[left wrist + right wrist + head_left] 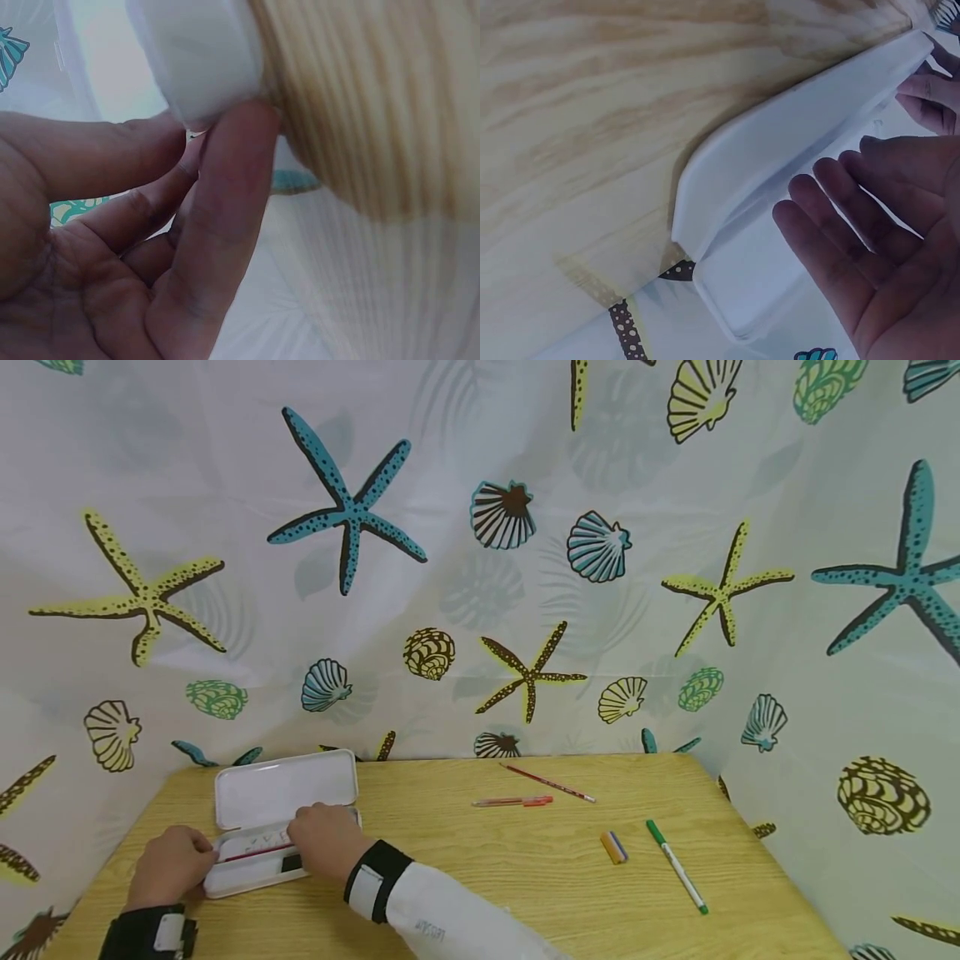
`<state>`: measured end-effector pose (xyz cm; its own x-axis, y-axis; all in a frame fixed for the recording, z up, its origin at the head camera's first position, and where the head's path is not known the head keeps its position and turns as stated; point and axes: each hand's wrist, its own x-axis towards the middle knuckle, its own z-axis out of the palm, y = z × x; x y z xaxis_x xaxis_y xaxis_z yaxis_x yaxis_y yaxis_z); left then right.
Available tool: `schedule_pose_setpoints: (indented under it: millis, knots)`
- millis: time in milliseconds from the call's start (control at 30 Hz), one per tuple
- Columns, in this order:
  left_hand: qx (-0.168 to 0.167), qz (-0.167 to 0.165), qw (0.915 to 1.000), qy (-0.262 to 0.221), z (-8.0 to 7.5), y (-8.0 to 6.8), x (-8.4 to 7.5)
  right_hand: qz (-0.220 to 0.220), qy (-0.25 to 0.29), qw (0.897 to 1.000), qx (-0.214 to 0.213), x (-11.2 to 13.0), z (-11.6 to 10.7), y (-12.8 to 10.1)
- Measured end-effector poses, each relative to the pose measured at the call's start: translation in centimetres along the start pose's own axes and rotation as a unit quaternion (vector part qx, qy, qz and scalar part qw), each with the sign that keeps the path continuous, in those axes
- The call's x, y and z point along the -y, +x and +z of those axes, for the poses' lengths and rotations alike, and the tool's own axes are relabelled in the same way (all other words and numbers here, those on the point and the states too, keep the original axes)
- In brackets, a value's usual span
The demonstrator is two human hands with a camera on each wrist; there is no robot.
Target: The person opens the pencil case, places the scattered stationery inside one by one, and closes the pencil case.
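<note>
A: Table, light wood. White pencil case sits open at the near left corner, lid raised toward the far edge, tray toward the near edge.

B: Hands?

A: Both at the case. Left hand is at the tray's left end. In the left wrist view its fingers lie straight and close together, tips touching the rounded white corner of the case. No pinch that I can see.

B: And the right?

A: Right hand rests over the tray, toward its right end, white sleeve running off to the near edge. The right wrist view shows its fingers straight, lightly fanned, hovering just beside the lid; whether they touch it, cannot tell. They curl round nothing.

B: Anything in the tray?

A: A thin red-pink pen lying lengthwise between the two hands, and a small dark block just beside the right hand.

B: Rest of the table?

A: Middle, toward the far edge: a red pencil lying slantwise, and a red-capped clear pen near it. Toward the right edge: a small eraser, orange and blue, and a green-capped marker just beside it. All well apart from the case. Seashell-and-starfish curtain hangs behind.
</note>
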<state>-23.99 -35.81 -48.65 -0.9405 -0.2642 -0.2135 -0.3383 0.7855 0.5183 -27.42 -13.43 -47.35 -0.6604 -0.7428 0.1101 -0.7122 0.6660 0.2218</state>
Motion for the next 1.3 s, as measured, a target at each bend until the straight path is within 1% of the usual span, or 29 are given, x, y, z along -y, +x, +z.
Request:
schedule_pose_setpoints:
  millis: [133,267,400,500,633,733,900,1100,1300]
  knots:
    - [-0.001,0.000,1.0000,0.000,0.1,0.0,0.0,0.007,0.008,1.000,-0.020,-0.8,0.1,-0.1]
    - [-0.002,0.000,1.0000,-0.002,0.0,-0.1,-0.1,0.004,0.015,0.998,-0.053,-1.9,-0.4,-0.6]
    - [-0.004,0.002,1.0000,-0.001,0.0,-0.4,-0.2,-0.008,0.039,0.997,-0.068,-3.1,-2.0,-1.6]
    - [-0.006,0.004,1.0000,0.002,0.0,-0.5,-0.3,-0.011,0.067,0.995,-0.069,-4.1,-3.2,-2.3]
    - [-0.008,0.010,0.9999,0.007,-0.1,-0.6,-0.4,-0.003,0.100,0.993,-0.070,-5.7,-4.3,-3.2]
    - [-0.008,0.011,0.9999,0.008,-0.1,-0.6,-0.4,0.007,0.117,0.989,-0.086,-7.2,-5.0,-4.1]
    - [-0.007,0.006,0.9999,0.006,0.0,-0.5,-0.4,0.038,0.142,0.982,-0.118,-9.7,-5.2,-5.8]
    - [-0.009,0.005,0.9999,0.009,0.1,-0.6,-0.3,0.075,0.166,0.977,-0.107,-11.8,-4.9,-8.1]
    - [-0.003,0.002,1.0000,0.000,0.1,-0.3,-0.2,0.096,0.173,0.975,-0.104,-13.5,-3.8,-10.2]
